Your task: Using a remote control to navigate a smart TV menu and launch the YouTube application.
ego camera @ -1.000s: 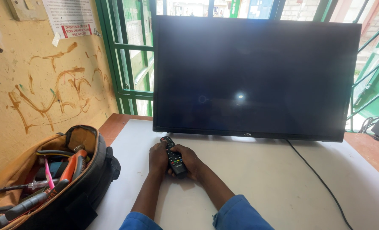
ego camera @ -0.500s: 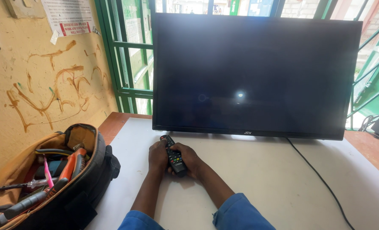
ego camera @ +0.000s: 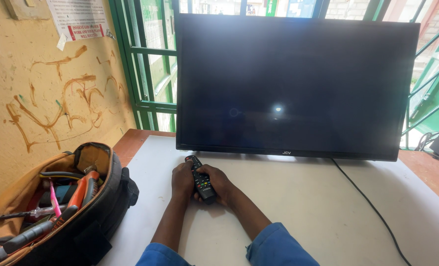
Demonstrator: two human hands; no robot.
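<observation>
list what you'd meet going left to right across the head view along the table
open tool bag → left hand → black remote → right hand → black cable

Black remote (ego camera: 200, 179), dark screen (ego camera: 293, 83), blue sleeves (ego camera: 278, 246).

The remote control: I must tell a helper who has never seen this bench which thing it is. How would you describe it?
Find the big dark flat television screen standing on the pale grey table. Just before its lower left edge, the left hand and right hand clasp a slim black plastic remote control. It alone carries rows of small buttons.
</observation>
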